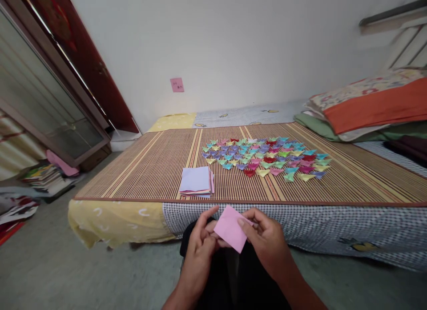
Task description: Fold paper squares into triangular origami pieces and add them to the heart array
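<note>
Above my lap is a pink square of origami paper point(230, 227), turned so one corner points down. My right hand point(267, 239) pinches its right side, thumb on top and fingers behind. The fingers of my left hand point(202, 241) reach behind the paper's left corner, with the index finger raised off it. On the striped mat point(150, 167) just beyond lies a stack of square paper point(196, 180), a pale blue sheet uppermost. Many small folded paper shapes point(263, 156) in mixed colours stand in rows to the right of the stack.
The mat covers a bed with a checked and yellow sheet point(123, 221) hanging over its front edge. Folded bedding point(373, 105) is piled at the right. A pink note point(177, 85) sticks to the white wall. Books point(45, 179) lie at the far left near a glass-panelled door point(50, 87).
</note>
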Demonstrator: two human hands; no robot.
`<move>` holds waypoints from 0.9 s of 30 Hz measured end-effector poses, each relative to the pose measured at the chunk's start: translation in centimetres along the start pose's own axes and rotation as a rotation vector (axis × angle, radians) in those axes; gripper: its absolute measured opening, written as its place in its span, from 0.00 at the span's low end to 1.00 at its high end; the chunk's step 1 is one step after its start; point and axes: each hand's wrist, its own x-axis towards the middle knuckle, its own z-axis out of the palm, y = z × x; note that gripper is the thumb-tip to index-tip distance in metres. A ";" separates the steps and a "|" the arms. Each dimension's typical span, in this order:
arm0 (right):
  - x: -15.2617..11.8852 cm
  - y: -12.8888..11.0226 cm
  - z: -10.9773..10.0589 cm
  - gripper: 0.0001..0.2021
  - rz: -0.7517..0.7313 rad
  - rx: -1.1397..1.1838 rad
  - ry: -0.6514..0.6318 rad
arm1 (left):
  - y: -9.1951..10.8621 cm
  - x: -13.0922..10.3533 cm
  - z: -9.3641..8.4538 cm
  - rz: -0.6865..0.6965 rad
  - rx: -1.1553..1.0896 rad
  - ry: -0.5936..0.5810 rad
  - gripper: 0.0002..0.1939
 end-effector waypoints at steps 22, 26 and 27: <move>1.0 -0.9 0.3 0.15 0.024 0.038 -0.099 | 0.2 -0.1 0.5 0.053 0.456 -0.036 0.17; 0.9 -0.5 0.4 0.16 -0.022 -0.022 -0.023 | 0.6 -0.1 1.0 -0.004 0.370 -0.098 0.23; 0.8 -0.5 0.4 0.15 -0.034 -0.041 -0.020 | 0.6 -0.1 1.1 -0.001 0.369 -0.077 0.23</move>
